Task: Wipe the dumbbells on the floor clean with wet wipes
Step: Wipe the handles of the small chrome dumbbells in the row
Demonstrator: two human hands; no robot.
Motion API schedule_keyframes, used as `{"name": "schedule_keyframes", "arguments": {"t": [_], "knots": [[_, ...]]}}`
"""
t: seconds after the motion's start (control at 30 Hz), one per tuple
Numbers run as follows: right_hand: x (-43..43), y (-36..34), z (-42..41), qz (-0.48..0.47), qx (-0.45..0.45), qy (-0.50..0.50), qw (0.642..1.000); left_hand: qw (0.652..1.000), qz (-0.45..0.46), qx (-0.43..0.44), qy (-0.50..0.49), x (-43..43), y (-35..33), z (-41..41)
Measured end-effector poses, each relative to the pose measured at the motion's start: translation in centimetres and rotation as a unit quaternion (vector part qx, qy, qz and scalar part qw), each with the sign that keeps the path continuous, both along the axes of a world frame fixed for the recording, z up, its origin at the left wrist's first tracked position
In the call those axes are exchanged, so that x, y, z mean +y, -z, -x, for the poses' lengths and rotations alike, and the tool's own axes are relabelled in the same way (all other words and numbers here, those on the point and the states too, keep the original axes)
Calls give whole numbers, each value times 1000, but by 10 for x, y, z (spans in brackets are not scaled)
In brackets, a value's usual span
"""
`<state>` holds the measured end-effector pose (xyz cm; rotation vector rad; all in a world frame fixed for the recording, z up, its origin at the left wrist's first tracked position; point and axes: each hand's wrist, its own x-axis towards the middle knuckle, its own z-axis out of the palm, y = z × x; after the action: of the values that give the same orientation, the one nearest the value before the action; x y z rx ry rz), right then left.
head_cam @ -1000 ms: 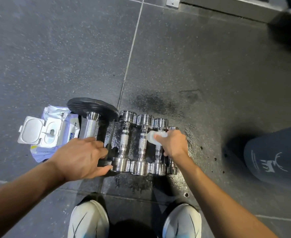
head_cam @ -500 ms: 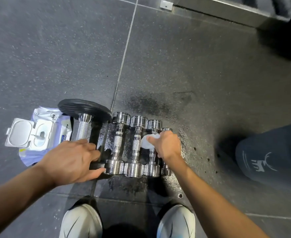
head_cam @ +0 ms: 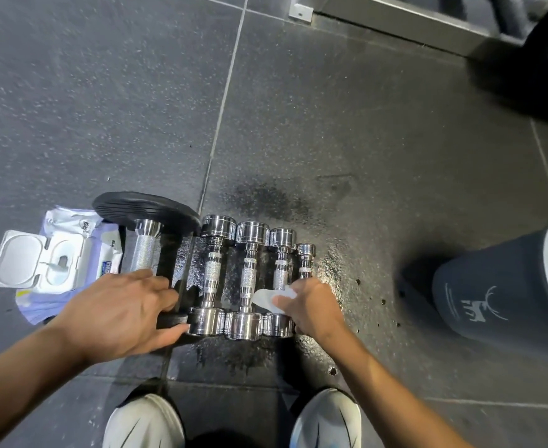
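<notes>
Fingers [head_cam: 301,287] of the right hand [head_cam: 313,310] pinch a wet wipe [head_cam: 264,299] onto a chrome dumbbell [head_cam: 280,276] — the left hand [head_cam: 117,315] (beside the wipes pack [head_cam: 56,263]) grips the black-plated dumbbell [head_cam: 143,208].

Chrome dumbbells [head_cam: 213,276] [head_cam: 248,279] [head_cam: 280,273] [head_cam: 305,258]: four
Black dumbbell [head_cam: 143,250]: one
Pack of wipes [head_cam: 56,266]: one
Loose wipe [head_cam: 266,299]: one
Bin [head_cam: 492,286]: one
Shoes [head_cam: 143,421] [head_cam: 327,418]: two

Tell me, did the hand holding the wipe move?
Yes. The right hand slid its wet wipe along the third chrome dumbbell, from near the far head toward the near head, closer to the person.
</notes>
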<state>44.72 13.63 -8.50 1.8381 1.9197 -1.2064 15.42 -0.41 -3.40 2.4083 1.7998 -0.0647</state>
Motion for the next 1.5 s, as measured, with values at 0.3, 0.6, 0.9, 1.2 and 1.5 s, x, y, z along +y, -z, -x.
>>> {"name": "schedule_keyframes", "arguments": {"t": [0.3, 0.6, 0.9, 1.2, 1.5], "knots": [[41, -10, 24, -17, 62, 103, 993, 1000, 14, 3, -9, -2, -2, 0], [12, -11, 12, 8, 102, 156, 982, 1000, 16, -10, -11, -3, 0, 1], [30, -14, 28, -22, 74, 146, 986, 1000, 21, -17, -13, -3, 0, 2], [3, -22, -2, 80, 25, 12, 996, 999, 30, -19, -18, -3, -3, 2], [11, -41, -19, 77, 102, 11, 992, 998, 61, 0, -30, -1, -11, -2]]}}
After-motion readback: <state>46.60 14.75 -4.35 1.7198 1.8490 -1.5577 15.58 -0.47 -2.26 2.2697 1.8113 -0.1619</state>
